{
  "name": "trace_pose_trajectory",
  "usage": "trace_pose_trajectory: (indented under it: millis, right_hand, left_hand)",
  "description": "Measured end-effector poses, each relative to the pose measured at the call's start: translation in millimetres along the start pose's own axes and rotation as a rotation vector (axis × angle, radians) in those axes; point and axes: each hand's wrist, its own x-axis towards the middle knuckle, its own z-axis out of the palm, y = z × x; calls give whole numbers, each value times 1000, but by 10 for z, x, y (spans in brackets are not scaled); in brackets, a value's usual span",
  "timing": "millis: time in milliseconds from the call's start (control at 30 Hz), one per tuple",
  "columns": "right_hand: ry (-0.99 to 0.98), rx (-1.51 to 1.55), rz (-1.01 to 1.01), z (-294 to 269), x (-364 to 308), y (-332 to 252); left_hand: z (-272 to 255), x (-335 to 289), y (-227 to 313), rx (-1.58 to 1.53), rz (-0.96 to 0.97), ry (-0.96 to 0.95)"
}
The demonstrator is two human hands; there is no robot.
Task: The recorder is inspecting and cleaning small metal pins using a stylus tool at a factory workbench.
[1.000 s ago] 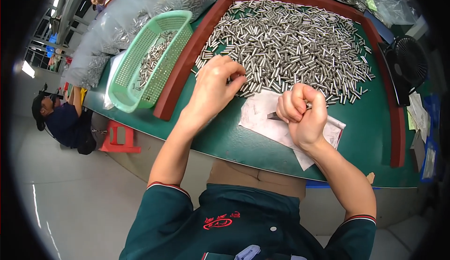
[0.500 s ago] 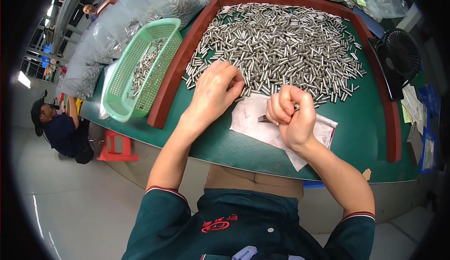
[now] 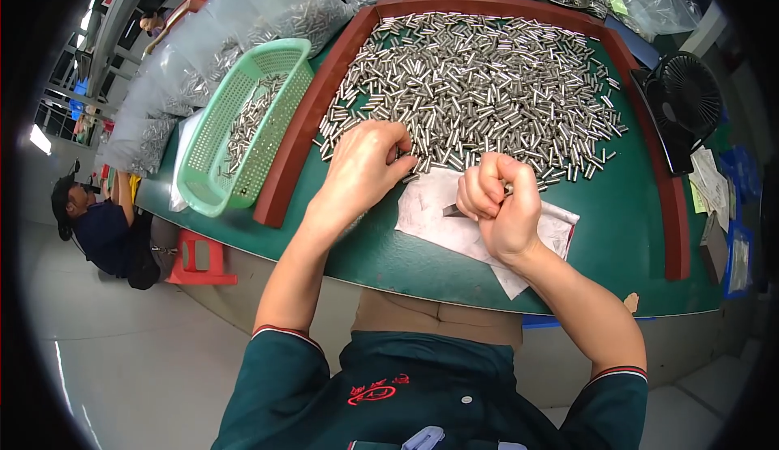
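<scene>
A wide heap of short shiny metal pins (image 3: 479, 85) covers the green table (image 3: 389, 263) in front of me. At the heap's near left edge is my left hand (image 3: 363, 162), thumb and fingers pinched together; whatever is between them is too hidden to name. My right hand (image 3: 505, 211) is closed over a white smudged cloth (image 3: 426, 206). Out of that fist, on its left side, sticks a flat dark metal strip (image 3: 451, 211). A small bit of metal shows between its thumb and index finger, mostly covered.
A reddish-brown frame (image 3: 296, 154) borders the heap on three sides. Left of it stands a green perforated basket (image 3: 272, 137) with pins inside. Bags of pins (image 3: 312, 12) line the back and left. A black fan (image 3: 690, 93) is at right. A person (image 3: 101, 227) sits far left.
My left hand has shifted slightly left and down, its fingers still pinched. The right hand stays closed over the cloth, nearly unmoved.
</scene>
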Motion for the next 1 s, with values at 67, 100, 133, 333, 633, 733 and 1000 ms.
trace_pose_trajectory:
  millis: [67, 100, 133, 333, 633, 733, 1000]
  right_hand:
    - [0, 3, 2, 4, 9, 7]
    - [20, 36, -3, 0, 16, 15]
    - [39, 70, -8, -3, 23, 17]
    - [55, 52, -11, -35, 15, -4]
    - [72, 112, 18, -7, 11, 4]
    - [68, 87, 29, 3, -4, -24]
    - [83, 98, 3, 4, 17, -8]
  left_hand:
    - [14, -14, -11, -8, -8, 6]
    - [18, -10, -4, -18, -15, 12]
    - [-1, -14, 18, -20, -12, 12]
    - [-94, 112, 68, -1053, -344, -96]
    - [289, 160, 95, -1924, -428, -196]
    - [295, 121, 67, -1885, -481, -200]
    - [256, 91, 58, -1570, -432, -109]
